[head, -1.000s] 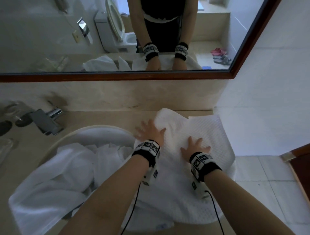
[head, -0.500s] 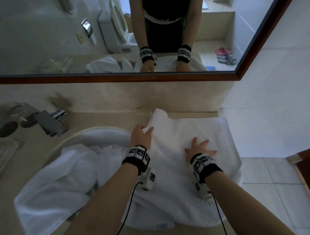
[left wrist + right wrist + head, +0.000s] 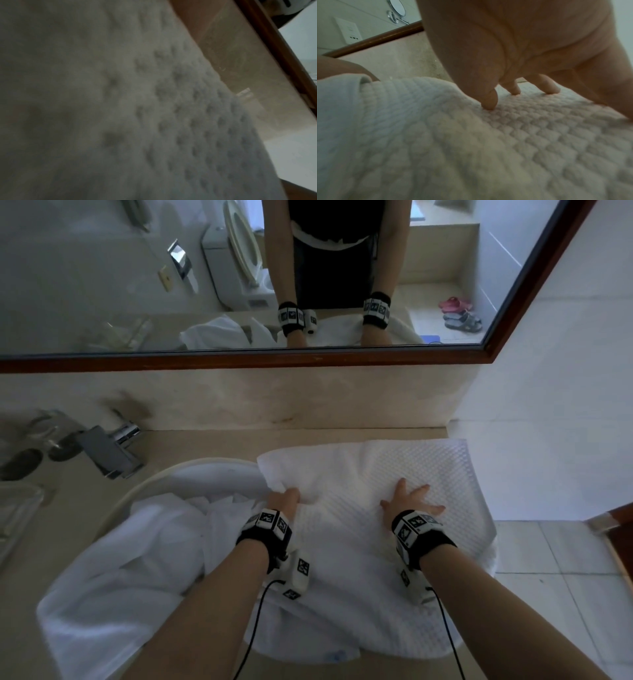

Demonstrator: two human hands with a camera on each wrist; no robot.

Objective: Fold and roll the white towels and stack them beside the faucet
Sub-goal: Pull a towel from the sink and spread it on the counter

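A white waffle towel [image 3: 411, 470] lies spread on the counter to the right of the sink. My left hand [image 3: 286, 498] grips its left edge, with the fingers curled into the cloth and hidden. My right hand [image 3: 409, 501] presses flat on the middle of the towel, fingers spread. In the right wrist view the right hand [image 3: 503, 93] touches the towel [image 3: 453, 148] with its fingertips [image 3: 488, 104]. The left wrist view shows only blurred towel [image 3: 120, 108] up close. More white towels [image 3: 137, 549] lie crumpled in the sink. The faucet [image 3: 109, 450] stands at the back left.
The round sink's rim [image 3: 191, 469] borders the towel on the left. A wood-framed mirror [image 3: 239, 285] hangs above the backsplash. A glass tray [image 3: 17, 508] sits at the far left. The counter ends at the right, with tiled floor [image 3: 555, 577] below.
My left hand went from lying flat to gripping the towel's raised flap and drew it left and down. The towel now lies flatter. My right hand stayed pressing on it.
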